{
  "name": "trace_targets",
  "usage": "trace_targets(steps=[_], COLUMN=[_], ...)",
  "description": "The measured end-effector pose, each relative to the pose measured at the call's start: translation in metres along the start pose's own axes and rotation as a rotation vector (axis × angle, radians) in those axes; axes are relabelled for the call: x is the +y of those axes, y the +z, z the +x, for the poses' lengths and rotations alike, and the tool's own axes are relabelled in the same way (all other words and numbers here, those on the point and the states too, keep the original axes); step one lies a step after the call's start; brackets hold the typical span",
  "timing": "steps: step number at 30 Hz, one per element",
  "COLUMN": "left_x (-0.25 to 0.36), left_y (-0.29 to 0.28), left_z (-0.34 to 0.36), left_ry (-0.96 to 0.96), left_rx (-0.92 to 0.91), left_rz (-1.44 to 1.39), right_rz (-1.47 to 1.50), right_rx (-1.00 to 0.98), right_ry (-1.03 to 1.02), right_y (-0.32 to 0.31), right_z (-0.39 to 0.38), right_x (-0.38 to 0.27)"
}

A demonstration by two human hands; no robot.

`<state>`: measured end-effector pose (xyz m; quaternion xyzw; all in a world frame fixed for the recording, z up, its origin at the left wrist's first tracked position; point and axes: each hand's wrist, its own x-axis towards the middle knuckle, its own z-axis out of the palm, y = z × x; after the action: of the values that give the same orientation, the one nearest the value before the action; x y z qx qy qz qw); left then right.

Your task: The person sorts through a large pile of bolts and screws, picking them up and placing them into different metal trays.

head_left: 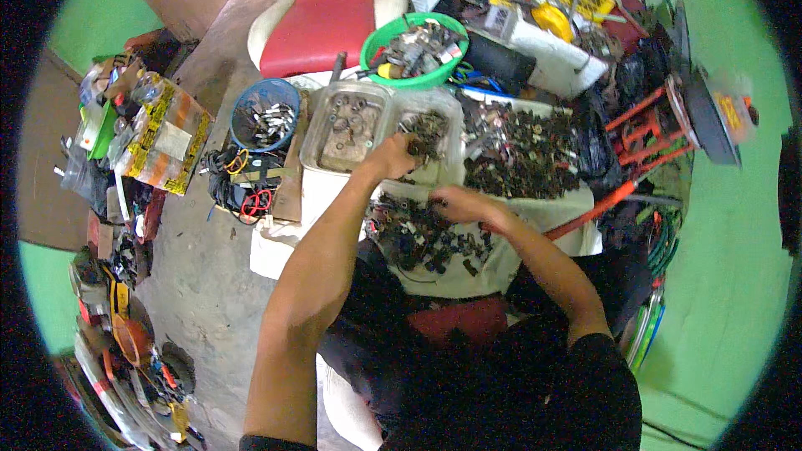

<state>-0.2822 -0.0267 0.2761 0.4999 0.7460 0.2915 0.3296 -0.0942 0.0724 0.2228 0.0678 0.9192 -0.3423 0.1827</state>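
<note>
My left hand (394, 157) is over the near side of a clear plastic tray (455, 138) that holds a heap of small dark metal parts (428, 129). Its fingers are curled at the heap's edge; what they hold is too small to name. Closer to me, my right hand (462, 204) is bent over a spread of small dark parts (426, 238) on pale cloth. Those fingers are drawn together too, and anything between them is hidden. Left of the heap, a second clear tray (313, 138) contains several round, ring-like pieces (342, 121).
A blue basket (266, 83) of metal pieces stands at the left, with tangled wires (251, 192) before it. Behind the trays sits a green basin (415, 82) of parts. More dark parts (530, 150) cover the right side. A red-and-cream seat (322, 29) stands beyond.
</note>
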Motion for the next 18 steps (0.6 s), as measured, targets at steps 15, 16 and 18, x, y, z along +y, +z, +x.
trace_targets(steps=[15,16,18], left_x=[0.022,0.019,0.041], left_y=[0.060,0.071,0.092], left_z=[-0.036,-0.036,-0.036], left_ry=[-0.042,0.014,0.030], left_rx=[-0.416,-0.410,-0.379], left_rz=[0.653,0.675,0.575], right_rz=[-0.245,-0.179,0.001], right_rx=[0.533,0.623,0.590], right_ry=[0.479,0.603,0.875], right_y=[0.186,0.173,0.143], right_z=[-0.100,-0.099,-0.108], right_x=[0.112,0.114,0.132])
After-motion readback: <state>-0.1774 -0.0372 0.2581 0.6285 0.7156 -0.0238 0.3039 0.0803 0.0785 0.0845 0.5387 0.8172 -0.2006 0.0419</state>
